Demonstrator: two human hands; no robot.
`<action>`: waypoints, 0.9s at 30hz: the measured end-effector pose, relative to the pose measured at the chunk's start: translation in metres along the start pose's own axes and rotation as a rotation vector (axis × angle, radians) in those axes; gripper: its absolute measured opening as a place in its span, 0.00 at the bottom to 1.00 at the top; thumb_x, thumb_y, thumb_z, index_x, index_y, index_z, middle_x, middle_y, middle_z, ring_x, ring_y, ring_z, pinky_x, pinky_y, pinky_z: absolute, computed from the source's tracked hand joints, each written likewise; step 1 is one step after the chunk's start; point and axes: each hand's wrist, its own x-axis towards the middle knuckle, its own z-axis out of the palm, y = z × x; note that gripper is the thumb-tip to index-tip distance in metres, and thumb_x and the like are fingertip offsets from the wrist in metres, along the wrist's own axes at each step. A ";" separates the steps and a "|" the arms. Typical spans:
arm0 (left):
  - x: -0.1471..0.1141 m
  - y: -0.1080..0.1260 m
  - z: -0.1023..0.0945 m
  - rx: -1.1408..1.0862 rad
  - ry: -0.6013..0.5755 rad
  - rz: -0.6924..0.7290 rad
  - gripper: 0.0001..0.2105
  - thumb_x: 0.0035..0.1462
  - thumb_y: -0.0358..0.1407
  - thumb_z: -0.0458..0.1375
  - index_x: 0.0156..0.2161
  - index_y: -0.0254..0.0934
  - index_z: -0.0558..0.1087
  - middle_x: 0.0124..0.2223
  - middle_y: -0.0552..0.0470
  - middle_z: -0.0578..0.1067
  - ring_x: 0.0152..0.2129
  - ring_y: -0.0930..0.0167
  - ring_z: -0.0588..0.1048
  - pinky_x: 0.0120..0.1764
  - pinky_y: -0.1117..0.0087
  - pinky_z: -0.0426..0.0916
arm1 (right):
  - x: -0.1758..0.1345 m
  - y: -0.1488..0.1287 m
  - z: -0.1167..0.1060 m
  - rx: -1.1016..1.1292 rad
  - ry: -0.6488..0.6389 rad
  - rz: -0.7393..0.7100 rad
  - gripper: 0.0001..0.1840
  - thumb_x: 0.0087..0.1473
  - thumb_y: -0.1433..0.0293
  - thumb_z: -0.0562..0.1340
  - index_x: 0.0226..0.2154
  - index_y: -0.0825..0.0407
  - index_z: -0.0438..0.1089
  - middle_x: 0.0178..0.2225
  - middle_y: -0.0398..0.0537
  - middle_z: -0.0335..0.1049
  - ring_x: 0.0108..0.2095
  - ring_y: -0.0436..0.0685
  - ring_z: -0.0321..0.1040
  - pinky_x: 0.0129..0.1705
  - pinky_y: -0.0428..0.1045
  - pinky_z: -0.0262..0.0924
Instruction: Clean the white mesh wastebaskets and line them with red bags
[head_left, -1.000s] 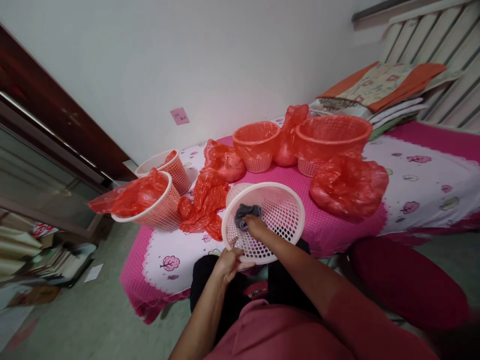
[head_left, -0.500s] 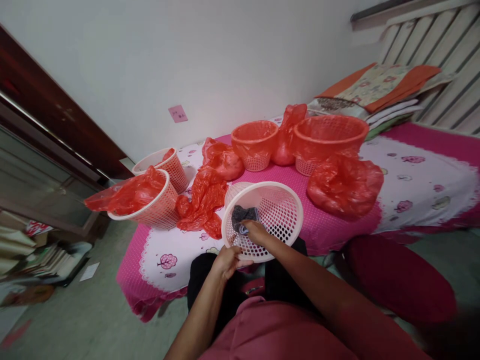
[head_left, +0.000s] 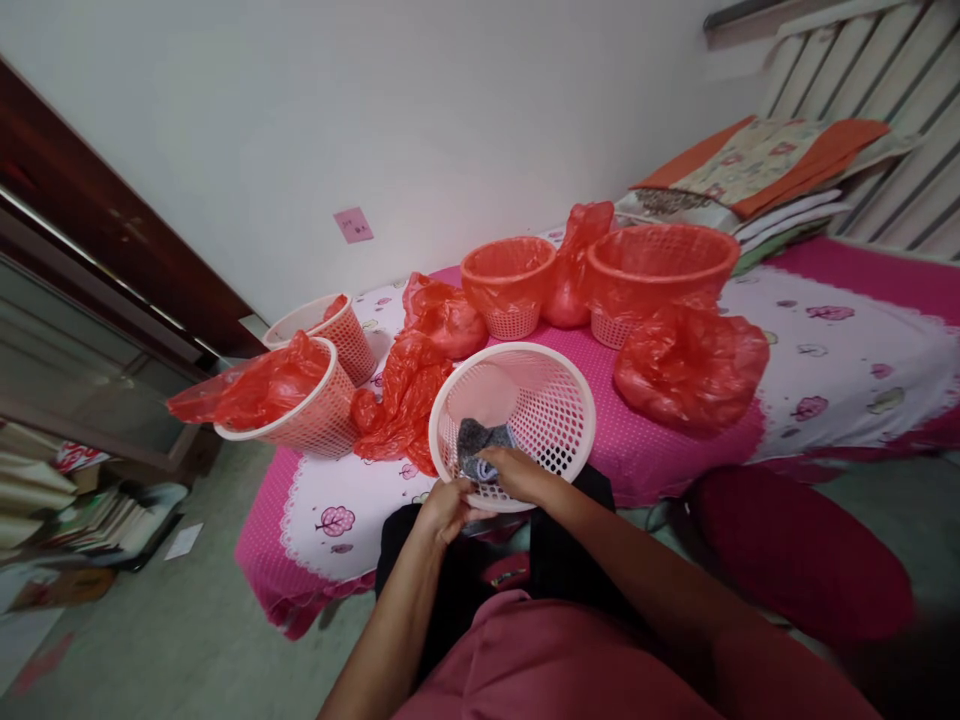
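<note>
Seemingly partway through wiping a pale perforated basket (head_left: 551, 405), grey cloth (head_left: 474, 438) inside gripped in fingers of the right hand (head_left: 519, 474), rim clamped in fingers of the left hand (head_left: 445, 511). Behind that basket, already red-lined: a smaller basket (head_left: 511, 324) and larger basket (head_left: 612, 331). Not yet lined: the held one.

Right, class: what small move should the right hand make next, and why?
Probably slide the grey cloth rightward: the right hand holds it left of centre inside the pale basket, uncovered mesh lies to its right, and the left hand steadies the basket at its near rim.
</note>
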 end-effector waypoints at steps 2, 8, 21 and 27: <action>0.000 0.001 0.001 -0.002 0.002 0.011 0.12 0.45 0.21 0.60 0.38 0.31 0.73 0.28 0.44 0.80 0.30 0.58 0.84 0.32 0.63 0.81 | -0.009 -0.005 -0.002 -0.064 -0.030 -0.025 0.36 0.48 0.84 0.58 0.58 0.54 0.76 0.56 0.55 0.79 0.58 0.64 0.74 0.61 0.55 0.64; -0.005 0.005 0.006 -0.006 -0.008 0.045 0.12 0.45 0.23 0.59 0.37 0.32 0.74 0.27 0.47 0.80 0.28 0.62 0.83 0.33 0.64 0.81 | -0.043 -0.023 -0.008 -0.153 -0.026 -0.067 0.34 0.54 0.82 0.58 0.61 0.51 0.73 0.61 0.54 0.76 0.60 0.62 0.72 0.62 0.54 0.61; -0.002 0.021 -0.005 0.044 -0.003 0.029 0.09 0.51 0.30 0.63 0.40 0.33 0.74 0.27 0.46 0.81 0.25 0.63 0.82 0.29 0.65 0.78 | -0.086 -0.029 -0.020 -0.560 0.080 -0.026 0.23 0.67 0.77 0.55 0.57 0.49 0.76 0.52 0.56 0.79 0.49 0.67 0.69 0.51 0.59 0.60; 0.000 0.030 -0.013 0.034 -0.002 0.046 0.21 0.55 0.48 0.71 0.44 0.35 0.74 0.28 0.48 0.81 0.24 0.64 0.82 0.28 0.69 0.76 | -0.075 -0.030 -0.029 -0.571 0.076 -0.096 0.19 0.68 0.76 0.56 0.56 0.51 0.76 0.52 0.55 0.79 0.56 0.68 0.66 0.56 0.61 0.55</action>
